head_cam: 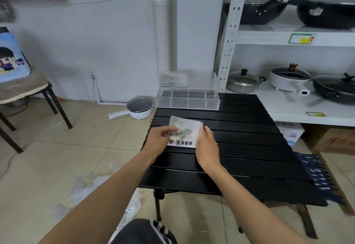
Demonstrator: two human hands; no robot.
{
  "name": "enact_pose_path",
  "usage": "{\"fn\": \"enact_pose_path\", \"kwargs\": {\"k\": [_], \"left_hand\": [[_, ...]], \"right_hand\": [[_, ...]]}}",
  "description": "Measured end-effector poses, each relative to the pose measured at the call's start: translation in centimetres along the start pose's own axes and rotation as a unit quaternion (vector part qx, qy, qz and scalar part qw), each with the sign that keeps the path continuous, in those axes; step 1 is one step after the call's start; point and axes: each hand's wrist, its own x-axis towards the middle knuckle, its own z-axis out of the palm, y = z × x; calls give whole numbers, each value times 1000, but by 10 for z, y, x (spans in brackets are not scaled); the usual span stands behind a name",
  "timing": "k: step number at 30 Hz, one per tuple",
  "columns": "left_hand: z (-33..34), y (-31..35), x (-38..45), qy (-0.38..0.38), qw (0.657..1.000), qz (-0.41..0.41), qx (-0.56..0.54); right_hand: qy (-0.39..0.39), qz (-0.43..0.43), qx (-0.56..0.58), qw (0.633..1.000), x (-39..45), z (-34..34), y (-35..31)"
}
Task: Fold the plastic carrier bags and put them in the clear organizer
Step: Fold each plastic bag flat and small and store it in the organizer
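Observation:
A folded white plastic bag [187, 128] with black print "HAVE A" lies on the black slatted table [240, 147], near its left edge. My left hand [159, 140] holds the bag's left side, thumb on top. My right hand [206, 144] grips the bag's right edge. The clear organizer [187, 99], with several compartments and an open lid, stands at the table's far left corner. Something folded rests in the raised lid part [173, 79]. More crumpled clear bags [90, 186] lie on the floor at the left.
A white shelf unit [288, 38] with pans and pots stands right of the table. A white electric pot [139, 107] sits on the floor behind the table's left side. A chair [28, 90] stands at far left. A fringed blue cloth [317, 174] hangs off the table's right edge.

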Motion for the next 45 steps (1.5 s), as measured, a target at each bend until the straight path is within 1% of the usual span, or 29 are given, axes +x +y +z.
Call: {"fn": "enact_pose_path", "kwargs": {"k": [4,8,12,15,18,20,25,31,34,38,40,45], "left_hand": [[-5,4,-2,18,996,29,-82],[-9,2,9,29,991,16,-130],[-12,6,26,59,989,-17,-136],[-15,13,43,82,988,-30,-131],[-21,21,68,109,988,-24,-111],[-25,28,86,116,989,-19,-92],[-37,49,137,126,990,12,-62],[-49,69,211,146,989,22,-22],[-52,75,244,134,990,32,11],[-54,74,285,102,988,48,104],[-54,73,302,93,982,60,156],[-49,66,326,83,967,64,231]], "right_hand": [[23,59,139,988,7,-2,-9],[32,91,262,960,16,-2,-20],[95,76,319,940,35,4,-34],[89,36,351,931,50,3,-43],[72,6,311,948,73,4,-50],[74,-4,285,956,95,7,-55],[96,-1,296,950,154,1,-76],[92,1,268,959,228,-18,-87],[97,11,271,958,262,-21,-87],[96,1,246,965,301,-13,-87],[86,-8,229,970,316,-10,-85],[40,-5,184,982,345,2,-77]]}}
